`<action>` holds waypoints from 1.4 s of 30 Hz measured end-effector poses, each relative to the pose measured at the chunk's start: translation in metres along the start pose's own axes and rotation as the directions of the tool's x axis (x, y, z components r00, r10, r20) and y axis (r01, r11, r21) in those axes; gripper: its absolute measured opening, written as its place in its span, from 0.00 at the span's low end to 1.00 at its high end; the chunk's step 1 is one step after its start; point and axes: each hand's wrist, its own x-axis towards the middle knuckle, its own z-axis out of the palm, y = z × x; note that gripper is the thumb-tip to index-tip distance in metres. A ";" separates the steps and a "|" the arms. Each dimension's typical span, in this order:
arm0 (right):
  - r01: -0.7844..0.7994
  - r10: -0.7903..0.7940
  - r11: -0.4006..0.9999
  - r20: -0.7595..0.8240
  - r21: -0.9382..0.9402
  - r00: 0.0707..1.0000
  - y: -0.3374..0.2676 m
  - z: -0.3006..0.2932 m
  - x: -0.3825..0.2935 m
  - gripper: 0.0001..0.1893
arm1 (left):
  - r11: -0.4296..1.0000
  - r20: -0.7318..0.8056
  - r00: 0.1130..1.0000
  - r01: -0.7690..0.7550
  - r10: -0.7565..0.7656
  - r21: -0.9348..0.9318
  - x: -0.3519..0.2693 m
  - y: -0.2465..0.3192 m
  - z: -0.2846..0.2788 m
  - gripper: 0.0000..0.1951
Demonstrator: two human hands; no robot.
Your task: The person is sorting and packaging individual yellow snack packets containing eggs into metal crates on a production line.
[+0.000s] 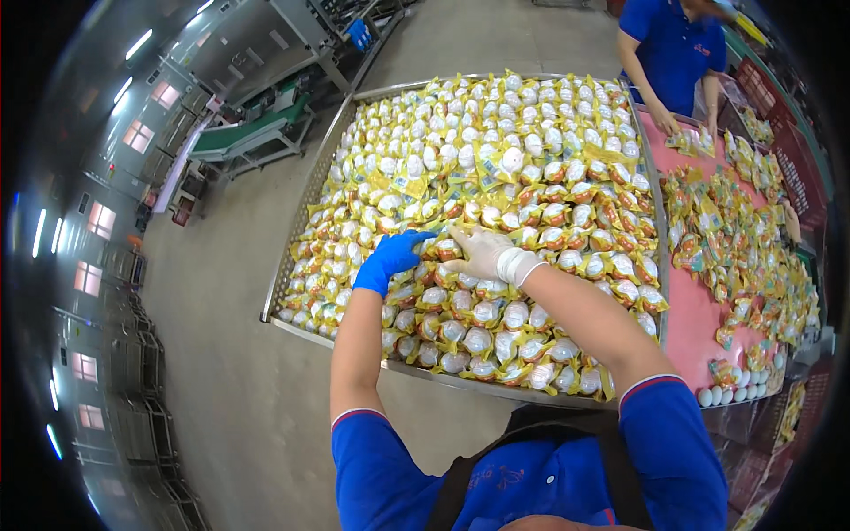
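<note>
A wide metal tray with perforated sides (305, 199) lies before me, filled with rows of eggs in clear and yellow plastic packets (478, 342). My left hand (393, 260), in a blue glove, rests over the middle rows with its index finger stretched to the right. Opposite it, my right hand (483, 252) wears a white glove. Its thumb and fingers lie on either side of one packaged egg (447, 249), between the two hands. Whether either hand grips a packet is unclear, as the fingertips are partly hidden among the wrappers.
At right, a pink tabletop (690, 318) carries heaped egg packets (717, 226) and bare pale eggs (727, 396) along its near edge. A co-worker (674, 60) handles packets there. Red crates (800, 172) line the far right. A green conveyor (249, 133) stands across the floor.
</note>
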 end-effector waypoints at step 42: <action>0.016 0.156 0.901 -0.359 0.433 0.920 0.452 0.084 -0.514 0.14 | 0.949 -0.362 0.932 -0.104 -0.012 -0.299 0.292 0.511 0.282 0.15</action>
